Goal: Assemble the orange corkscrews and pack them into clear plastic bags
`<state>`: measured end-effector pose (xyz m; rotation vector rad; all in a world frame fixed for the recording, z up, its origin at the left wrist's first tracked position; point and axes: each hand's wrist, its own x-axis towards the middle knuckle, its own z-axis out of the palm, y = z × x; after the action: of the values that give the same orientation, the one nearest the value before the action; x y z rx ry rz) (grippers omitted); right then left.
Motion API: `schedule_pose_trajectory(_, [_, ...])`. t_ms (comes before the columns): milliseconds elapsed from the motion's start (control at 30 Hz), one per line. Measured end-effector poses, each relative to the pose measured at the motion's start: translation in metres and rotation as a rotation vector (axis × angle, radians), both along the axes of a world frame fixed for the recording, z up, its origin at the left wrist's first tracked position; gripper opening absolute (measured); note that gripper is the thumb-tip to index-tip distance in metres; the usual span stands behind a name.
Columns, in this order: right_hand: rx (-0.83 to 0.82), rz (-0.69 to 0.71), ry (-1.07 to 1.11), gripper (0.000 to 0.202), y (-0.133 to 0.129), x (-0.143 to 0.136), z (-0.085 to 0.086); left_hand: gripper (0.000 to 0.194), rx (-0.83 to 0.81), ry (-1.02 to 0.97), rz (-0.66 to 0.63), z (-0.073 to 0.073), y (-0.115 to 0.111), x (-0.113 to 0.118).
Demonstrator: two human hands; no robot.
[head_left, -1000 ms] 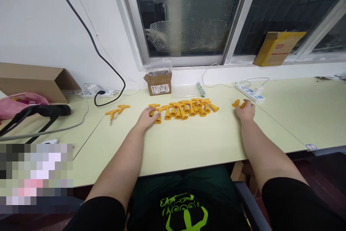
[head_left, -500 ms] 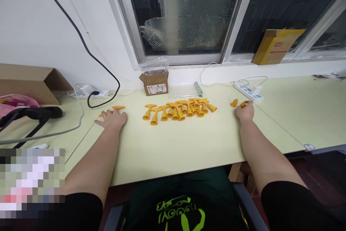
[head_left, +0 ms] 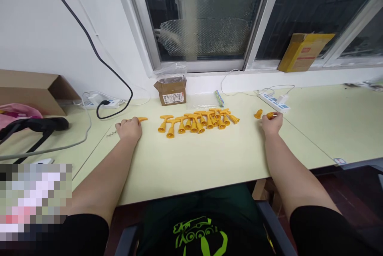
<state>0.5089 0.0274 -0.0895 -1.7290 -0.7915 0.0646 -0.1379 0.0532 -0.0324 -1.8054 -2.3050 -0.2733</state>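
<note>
Two bare hands at a pale green counter. The left hand has its grip curled nearly closed over a yellow-handled corkscrew; a handle end shows on one side and a bare metal spiral on the other. The right hand has a narrow grip, thumb and fingers about a small yellow piece; a loose yellow cap lies just beside it on the counter.

We judge the bare spiral the chief hazard: a drag of the left hand could scratch the counter or prick a finger. If more than one corkscrew lies under the palm, the spirals could snag. A careless sweep of the right hand could knock the loose cap, whose rounded side may roll. In the middle row, handles overlap, so tugging one could shift its neighbours.

We count about thirteen capped corkscrews in the row, overlap making the figure uncertain; one loose cap; one piece in the right grip; at least one corkscrew under the left hand, the exact number hidden. Behind, we count one small open carton and two power strips.
</note>
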Motion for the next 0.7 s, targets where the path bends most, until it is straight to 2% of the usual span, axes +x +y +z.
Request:
schedule_pose_trajectory(67, [0.074, -0.034, 0.010, 0.040, -0.001, -0.008, 0.005, 0.030, -0.036, -0.030, -0.007, 0.006, 0.004, 0.001])
schedule_pose_trajectory(133, [0.166, -0.018, 0.007, 0.042, -0.002, -0.020, 0.012, 0.034, -0.018, -0.172, 0.016, 0.014, 0.007, 0.006])
schedule_pose_trajectory(200, [0.254, 0.034, -0.033, 0.041, -0.002, -0.037, 0.021, 0.045, 0.092, -0.391, 0.029, 0.026, 0.008, 0.016])
schedule_pose_trajectory(267, [0.288, 0.102, -0.101, 0.039, -0.002, -0.059, 0.033, 0.056, 0.238, -0.631, -0.024, 0.040, 0.007, 0.034])
schedule_pose_trajectory(367, [0.247, 0.309, -0.213, 0.036, -0.002, -0.101, 0.053, 0.069, 0.317, -1.154, -0.157, 0.061, -0.001, 0.070])
schedule_pose_trajectory(467, [0.221, 0.576, -0.286, 0.033, -0.003, -0.148, 0.071, 0.058, 0.217, -1.600, -0.363, 0.072, -0.015, 0.110])
schedule_pose_trajectory(533, [0.206, 0.779, -0.247, 0.032, -0.007, -0.177, 0.078, 0.048, 0.135, -1.774, -0.454, 0.070, -0.027, 0.132])
schedule_pose_trajectory(600, [0.181, 0.987, -0.185, 0.035, -0.013, -0.203, 0.078, 0.045, 0.082, -1.894, -0.506, 0.060, -0.038, 0.149])
schedule_pose_trajectory(700, [0.174, 1.122, -0.058, 0.036, -0.025, -0.230, 0.068, 0.046, -0.002, -1.947, -0.567, 0.040, -0.051, 0.163])
